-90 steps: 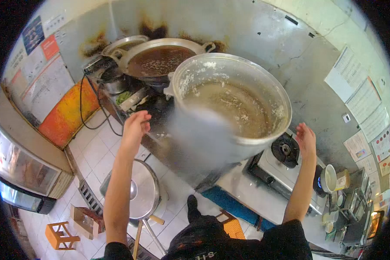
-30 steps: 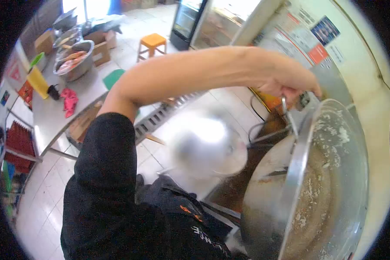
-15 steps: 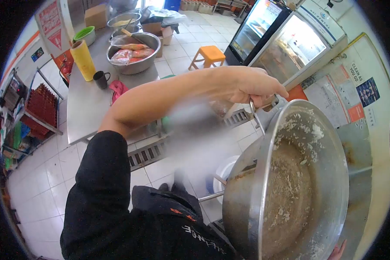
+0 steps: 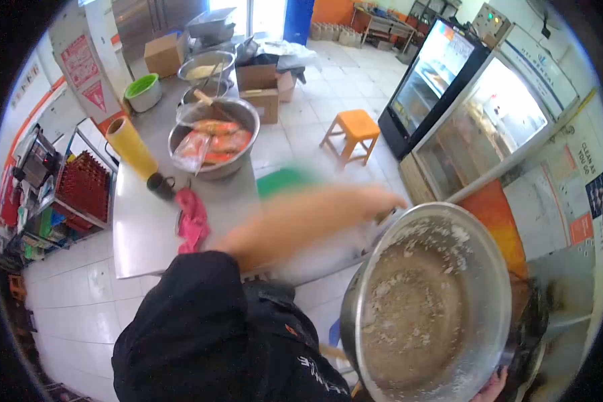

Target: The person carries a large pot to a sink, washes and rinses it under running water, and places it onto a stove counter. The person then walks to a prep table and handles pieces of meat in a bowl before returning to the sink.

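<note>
A large, wide metal pot (image 4: 484, 288) is at the person's right side, well apart from the table, tipped so its round mouth faces the camera. Its bulk suggests a heavy, awkward load, rigid and hard to break; any wet patches on the smooth wall would probably make it slippery. The steadiest hold would likely be at opposite sides, by the handles or under the rolled rim. The left hand (image 4: 386, 199) reaches across to the upper-left rim and seems closed on a handle (image 4: 384, 215) there, though blur hides how tightly the fingers wrap. The right hand (image 4: 492, 388) has its fingers against the outside of the lower rim; how far it is closed cannot be told, as most of it is out of view.

Inside, white, grainy residue (image 4: 409, 285) clings in clumps to the silvery wall and speckles the brownish, dull bottom. Beyond the left arm, the smooth metal table (image 4: 137, 234) carries a crumpled pink cloth (image 4: 193, 218), a dark mug (image 4: 159, 186), a yellow cylindrical roll (image 4: 132, 149) and a deep metal bowl (image 4: 233, 166) of glossy, reddish plastic-wrapped packs (image 4: 221, 139). Farther off, an orange stool (image 4: 356, 124) stands on pale floor tiles (image 4: 301, 124) near a glass-fronted fridge (image 4: 435, 77).
</note>
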A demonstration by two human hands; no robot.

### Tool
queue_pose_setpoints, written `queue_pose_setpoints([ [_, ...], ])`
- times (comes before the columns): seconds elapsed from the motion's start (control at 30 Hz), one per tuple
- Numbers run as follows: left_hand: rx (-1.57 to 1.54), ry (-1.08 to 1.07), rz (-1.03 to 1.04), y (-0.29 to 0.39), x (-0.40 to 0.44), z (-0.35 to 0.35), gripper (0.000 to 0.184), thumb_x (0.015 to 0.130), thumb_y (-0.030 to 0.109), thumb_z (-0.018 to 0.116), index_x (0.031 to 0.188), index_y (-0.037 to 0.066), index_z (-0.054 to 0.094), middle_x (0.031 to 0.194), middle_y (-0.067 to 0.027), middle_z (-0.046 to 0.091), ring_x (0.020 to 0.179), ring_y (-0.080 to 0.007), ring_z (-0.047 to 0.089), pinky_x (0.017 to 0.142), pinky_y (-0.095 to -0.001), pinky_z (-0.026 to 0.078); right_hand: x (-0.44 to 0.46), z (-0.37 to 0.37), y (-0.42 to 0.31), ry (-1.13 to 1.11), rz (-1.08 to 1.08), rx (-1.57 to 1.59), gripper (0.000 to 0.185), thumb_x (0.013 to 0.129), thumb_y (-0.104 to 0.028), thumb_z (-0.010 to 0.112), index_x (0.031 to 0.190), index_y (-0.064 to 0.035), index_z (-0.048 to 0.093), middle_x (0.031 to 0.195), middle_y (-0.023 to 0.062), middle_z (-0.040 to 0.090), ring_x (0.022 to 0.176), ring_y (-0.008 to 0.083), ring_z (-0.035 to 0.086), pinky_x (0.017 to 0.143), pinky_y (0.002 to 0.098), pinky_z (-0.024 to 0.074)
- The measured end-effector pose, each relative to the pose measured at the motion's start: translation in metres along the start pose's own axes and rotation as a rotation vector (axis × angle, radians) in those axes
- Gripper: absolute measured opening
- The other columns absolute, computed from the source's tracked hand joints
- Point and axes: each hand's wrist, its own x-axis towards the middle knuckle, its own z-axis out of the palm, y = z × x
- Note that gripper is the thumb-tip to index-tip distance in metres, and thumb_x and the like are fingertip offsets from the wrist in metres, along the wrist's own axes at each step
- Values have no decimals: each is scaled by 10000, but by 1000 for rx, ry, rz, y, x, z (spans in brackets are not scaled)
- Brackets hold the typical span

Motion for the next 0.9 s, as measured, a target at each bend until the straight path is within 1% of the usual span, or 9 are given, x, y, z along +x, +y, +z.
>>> queue_pose_setpoints([
  [0.03, 15, 12, 12, -3, 11, -11, 336, 805, 373, 714, 793, 55, 605, 619, 1, 457, 520, -124, 402, 446, -333, 283, 15, 22, 6, -16, 19, 8, 414, 973, -421, 495, 1251, -128, 588, 1163, 83, 598, 1084, 235, 548, 923, 397, 454],
  [0.07, 91, 43, 295, -14, 13, -24, 350, 802, 383, 714, 833, 46, 626, 653, -21, 510, 568, -149, 455, 490, -343, 335, 30, 41, 10, -33, 40, 13, 417, 974, -422, 493, 1256, -129, 587, 1171, 84, 598, 1093, 238, 548, 929, 399, 453],
  [0.13, 2, 235, 538, -61, 58, -26, 413, 784, 422, 716, 918, 34, 666, 736, -70, 606, 679, -201, 550, 600, -361, 424, 65, 82, 18, -78, 87, 25, 424, 976, -426, 489, 1267, -133, 585, 1186, 87, 597, 1109, 242, 547, 940, 404, 452],
  [0.2, -193, 409, 514, -70, 132, -44, 463, 770, 450, 716, 964, 31, 684, 783, -98, 649, 744, -226, 592, 666, -369, 461, 102, 117, 31, -107, 143, 32, 431, 977, -430, 485, 1278, -136, 583, 1202, 89, 597, 1125, 247, 547, 951, 408, 450],
  [0.27, 31, 361, -161, -41, 167, -86, 511, 738, 472, 709, 1012, 41, 698, 837, -125, 680, 811, -232, 633, 769, -363, 484, 145, 156, 26, -116, 199, -27, 438, 979, -433, 481, 1289, -139, 581, 1218, 91, 597, 1141, 252, 546, 962, 413, 449],
  [0.37, -69, 449, -142, -70, 239, -111, 494, 722, 472, 682, 993, 59, 706, 925, -141, 704, 879, -266, 670, 795, -367, 505, 194, 244, 5, -116, 216, -117, 435, 979, -429, 483, 1282, -133, 582, 1208, 91, 599, 1132, 249, 549, 955, 409, 451],
  [0.43, -49, 478, -235, -81, 274, -124, 476, 725, 453, 670, 1002, 67, 706, 952, -144, 707, 900, -287, 674, 801, -380, 511, 224, 314, -6, -135, 199, -138, 428, 978, -422, 488, 1270, -125, 585, 1191, 89, 601, 1115, 244, 553, 941, 404, 453],
  [0.7, 19, 472, -423, -66, 378, -188, 481, 724, 452, 675, 1015, 71, 709, 1004, -149, 710, 927, -334, 679, 813, -425, 518, 337, 508, -42, -297, 162, -189, 402, 973, -397, 505, 1222, -94, 596, 1120, 82, 611, 1045, 224, 568, 888, 383, 461],
  [0.9, 24, 543, -375, -56, 427, -250, 610, 709, 580, 729, 990, 41, 685, 1036, -155, 694, 996, -324, 658, 847, -417, 506, 413, 647, -55, -460, 167, -228, 385, 969, -377, 519, 1186, -71, 604, 1068, 77, 618, 992, 209, 580, 848, 367, 468],
])
